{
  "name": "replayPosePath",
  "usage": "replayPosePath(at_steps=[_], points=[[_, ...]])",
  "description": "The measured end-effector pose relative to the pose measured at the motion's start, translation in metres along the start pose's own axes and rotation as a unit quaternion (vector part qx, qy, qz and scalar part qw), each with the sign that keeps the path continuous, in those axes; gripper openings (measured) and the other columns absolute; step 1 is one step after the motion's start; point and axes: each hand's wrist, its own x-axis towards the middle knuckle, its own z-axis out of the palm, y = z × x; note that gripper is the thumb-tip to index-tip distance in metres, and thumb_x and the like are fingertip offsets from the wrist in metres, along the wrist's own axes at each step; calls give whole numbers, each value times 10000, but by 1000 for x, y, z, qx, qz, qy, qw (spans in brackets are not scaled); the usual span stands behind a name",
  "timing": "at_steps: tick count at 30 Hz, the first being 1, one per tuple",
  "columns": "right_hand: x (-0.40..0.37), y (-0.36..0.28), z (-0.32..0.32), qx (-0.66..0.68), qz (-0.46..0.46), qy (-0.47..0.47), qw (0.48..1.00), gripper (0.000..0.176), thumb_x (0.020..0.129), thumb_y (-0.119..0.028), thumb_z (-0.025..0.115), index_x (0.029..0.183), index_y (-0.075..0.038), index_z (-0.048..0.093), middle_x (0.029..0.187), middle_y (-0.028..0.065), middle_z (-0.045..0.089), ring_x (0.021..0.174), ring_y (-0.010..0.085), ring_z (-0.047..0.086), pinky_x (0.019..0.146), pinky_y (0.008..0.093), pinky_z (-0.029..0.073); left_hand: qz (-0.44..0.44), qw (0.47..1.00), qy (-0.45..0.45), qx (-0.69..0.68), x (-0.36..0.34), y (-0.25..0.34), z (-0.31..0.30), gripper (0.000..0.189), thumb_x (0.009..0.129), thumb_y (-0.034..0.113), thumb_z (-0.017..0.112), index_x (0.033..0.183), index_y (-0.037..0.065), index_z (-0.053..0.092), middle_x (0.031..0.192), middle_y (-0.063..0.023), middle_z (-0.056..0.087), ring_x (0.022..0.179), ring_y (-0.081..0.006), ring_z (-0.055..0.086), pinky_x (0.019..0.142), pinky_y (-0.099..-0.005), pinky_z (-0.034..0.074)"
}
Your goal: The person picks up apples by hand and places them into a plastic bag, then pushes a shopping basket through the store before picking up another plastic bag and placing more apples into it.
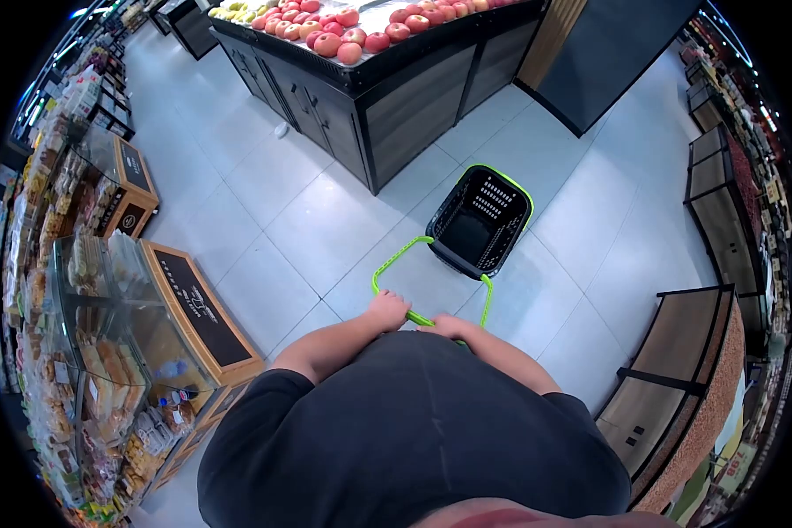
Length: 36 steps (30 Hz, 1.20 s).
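A black shopping basket [482,220] with a green rim stands on the tiled floor ahead of me, and nothing lies in it. Its long green pull handle [396,264] runs back to my body. My left hand [387,310] and my right hand [449,326] both grip the handle's near bar, close together in front of my dark shirt.
A dark fruit stand [396,97] piled with red apples [343,40] stands ahead. Glass-fronted snack cases [106,290] line the left side. Wooden shelving [704,378] runs along the right. Grey floor tiles [264,211] lie between them.
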Motion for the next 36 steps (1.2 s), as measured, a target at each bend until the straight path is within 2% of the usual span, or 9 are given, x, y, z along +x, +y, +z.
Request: replayPosePath(at_steps=[5,9,13,16,18,24,27,30,36], points=[[36,-83,25,29,87,15,996,663,865,-661,530,989,-29,687,865,173,692,825,323,661,746,435,499,45,996,82,-14,-47,-76,2,299,823,275,640,1057,91,614,1046,-132,637,1090,-294,581,1014,-436,395],[63,-135,53,21,54,126,990,633,847,-627,574,1005,-25,683,916,188,701,861,360,660,775,443,505,17,998,59,-19,-88,-120,6,349,813,237,644,1119,79,587,1136,-145,596,1174,-301,525,1055,-442,367],[99,-202,43,-8,37,171,985,587,832,-575,613,1002,-22,709,946,214,700,878,398,656,815,451,515,24,991,130,23,-117,-179,-10,254,849,185,564,1084,111,626,1084,-133,625,1153,-302,541,1083,-436,340],[102,-251,16,-1,45,169,985,546,843,-534,633,936,-1,705,896,187,713,796,330,685,776,415,537,46,976,214,11,-118,-220,-32,203,828,208,597,1000,119,657,1057,-118,631,1143,-303,542,1104,-449,322],[107,-278,-5,72,54,74,993,411,884,-418,646,886,-8,675,809,150,698,703,225,681,687,361,535,66,974,216,26,-111,-245,-48,204,823,209,602,997,117,657,1055,-115,632,1143,-297,543,1104,-449,322],[173,-333,-54,399,21,-5,917,151,860,-148,643,825,-2,632,712,94,623,625,197,623,599,325,514,194,963,186,16,-101,-319,-96,139,796,202,606,878,111,671,936,-85,641,1036,-269,588,1072,-452,361],[203,-384,-80,484,14,-46,874,77,819,-74,660,835,-16,612,704,78,590,609,176,592,585,319,500,227,963,147,-15,-116,-385,-107,294,821,181,588,1098,97,644,1171,-114,616,1233,-284,516,1097,-443,348],[242,-434,-99,561,22,-6,828,127,881,-154,626,806,-64,577,647,41,520,537,159,511,516,316,425,232,957,163,-62,-145,-454,-151,533,771,114,649,1291,123,530,1398,-98,488,1353,-289,409,1108,-439,339],[294,-518,-144,614,82,92,779,161,929,-160,525,782,-93,516,609,32,460,489,156,437,461,318,342,249,955,155,-47,-128,-545,-190,543,771,115,661,1299,136,538,1402,-80,492,1362,-286,403,1102,-435,348]])
